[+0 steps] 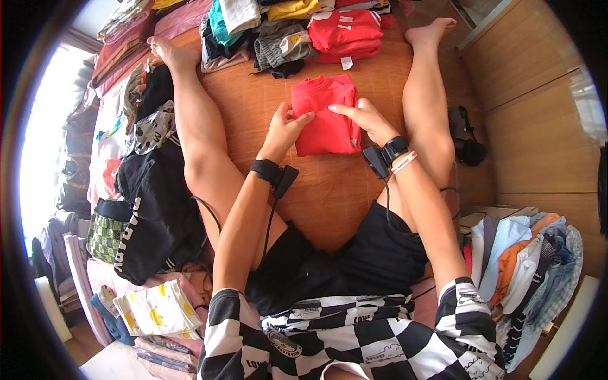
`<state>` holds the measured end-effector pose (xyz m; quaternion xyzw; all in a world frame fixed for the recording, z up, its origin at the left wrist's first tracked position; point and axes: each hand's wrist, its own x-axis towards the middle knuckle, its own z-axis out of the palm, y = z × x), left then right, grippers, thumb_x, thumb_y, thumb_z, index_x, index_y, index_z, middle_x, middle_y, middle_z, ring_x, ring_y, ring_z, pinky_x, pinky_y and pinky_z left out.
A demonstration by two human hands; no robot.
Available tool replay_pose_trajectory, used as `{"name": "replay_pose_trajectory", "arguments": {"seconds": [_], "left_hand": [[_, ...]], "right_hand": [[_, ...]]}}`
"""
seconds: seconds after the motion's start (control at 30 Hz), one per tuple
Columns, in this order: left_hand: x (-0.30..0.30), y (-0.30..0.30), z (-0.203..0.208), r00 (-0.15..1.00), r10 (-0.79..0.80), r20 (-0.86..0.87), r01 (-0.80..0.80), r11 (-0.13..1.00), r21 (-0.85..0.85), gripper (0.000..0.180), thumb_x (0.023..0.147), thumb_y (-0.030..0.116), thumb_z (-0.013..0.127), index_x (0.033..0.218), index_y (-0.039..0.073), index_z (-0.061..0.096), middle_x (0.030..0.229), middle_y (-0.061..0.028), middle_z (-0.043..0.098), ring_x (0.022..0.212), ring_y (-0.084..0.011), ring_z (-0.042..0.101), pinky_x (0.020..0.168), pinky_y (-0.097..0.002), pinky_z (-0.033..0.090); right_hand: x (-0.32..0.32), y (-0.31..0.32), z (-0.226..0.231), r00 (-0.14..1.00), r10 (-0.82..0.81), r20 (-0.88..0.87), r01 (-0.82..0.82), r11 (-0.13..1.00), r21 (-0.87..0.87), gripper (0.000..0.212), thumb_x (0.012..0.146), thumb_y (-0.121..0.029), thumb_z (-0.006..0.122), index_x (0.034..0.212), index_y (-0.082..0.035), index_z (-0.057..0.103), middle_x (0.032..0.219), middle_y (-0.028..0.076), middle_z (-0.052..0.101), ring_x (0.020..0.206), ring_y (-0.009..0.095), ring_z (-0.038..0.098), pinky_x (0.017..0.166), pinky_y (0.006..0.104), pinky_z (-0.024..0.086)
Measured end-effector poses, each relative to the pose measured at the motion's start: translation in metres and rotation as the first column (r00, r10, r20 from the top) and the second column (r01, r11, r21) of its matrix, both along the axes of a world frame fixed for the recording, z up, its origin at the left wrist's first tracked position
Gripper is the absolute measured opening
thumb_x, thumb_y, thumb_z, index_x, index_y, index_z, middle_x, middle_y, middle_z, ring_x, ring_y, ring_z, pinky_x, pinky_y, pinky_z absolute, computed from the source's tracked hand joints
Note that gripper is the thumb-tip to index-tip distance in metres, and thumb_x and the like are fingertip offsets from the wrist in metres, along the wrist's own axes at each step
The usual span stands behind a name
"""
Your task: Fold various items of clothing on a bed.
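I sit with my legs spread on a woven mat, and the folded red garment lies on it between my knees, straight out in front of me. My left hand rests at the garment's left edge, palm turned inward, thumb stretched over the red cloth and the other fingers curled loosely against the side of the fold; it presses rather than clamps, so nothing is truly gripped. My right hand comes over the right edge, fingers extended flat and pointing left across the top of the fabric, open and lying on it. The garment sits between the two hands, touching both, its far end reaching beyond my fingertips toward the stacks ahead. Both wrists carry black bands with cables running back along my forearms.

Beyond the garment, a row of folded clothes lines the far edge of the mat, a red stack nearest. A black garment lies heaped past my left leg, and a pile of light shirts sits by my right hip.
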<state>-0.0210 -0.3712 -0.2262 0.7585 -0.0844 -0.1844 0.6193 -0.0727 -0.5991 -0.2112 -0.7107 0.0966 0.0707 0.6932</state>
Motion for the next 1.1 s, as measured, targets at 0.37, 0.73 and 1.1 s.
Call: {"name": "replay_pose_trajectory", "arguments": {"seconds": [0.37, 0.73, 1.1], "left_hand": [[0.009, 0.011, 0.051, 0.924, -0.167, -0.344, -0.063, 0.821, -0.567, 0.024, 0.095, 0.009, 0.065, 0.118, 0.001, 0.063, 0.112, -0.0045, 0.068, 0.102, -0.0137, 0.067, 0.087, -0.0287, 0.055], [0.021, 0.022, 0.04, 0.982, 0.029, -0.184, -0.082, 0.954, -0.289, 0.044, 0.104, 0.031, 0.064, 0.136, 0.001, 0.057, 0.132, -0.01, 0.067, 0.117, -0.0195, 0.067, 0.096, -0.0338, 0.053], [0.031, 0.043, 0.059, 0.97, 0.146, -0.196, -0.207, 0.919, -0.336, 0.037, 0.105, 0.033, 0.062, 0.128, 0.004, 0.06, 0.133, -0.0128, 0.068, 0.118, -0.0245, 0.068, 0.096, -0.0386, 0.054]], "right_hand": [[-0.008, 0.001, 0.048, 0.966, 0.194, -0.174, -0.063, 0.822, 0.566, 0.047, 0.09, -0.024, 0.083, 0.129, -0.01, 0.063, 0.115, 0.004, 0.072, 0.102, 0.018, 0.07, 0.089, 0.0413, 0.06], [0.014, 0.0, 0.037, 0.961, -0.134, 0.242, 0.179, 0.969, -0.17, 0.041, 0.09, -0.019, 0.08, 0.124, -0.002, 0.064, 0.113, 0.009, 0.073, 0.097, 0.022, 0.071, 0.084, 0.0365, 0.056], [0.157, 0.063, 0.088, 0.515, 0.509, 0.69, 0.722, 0.177, -0.669, 0.042, 0.083, -0.009, 0.073, 0.124, -0.013, 0.064, 0.118, 0.01, 0.061, 0.111, 0.031, 0.062, 0.092, 0.0427, 0.052]]}}
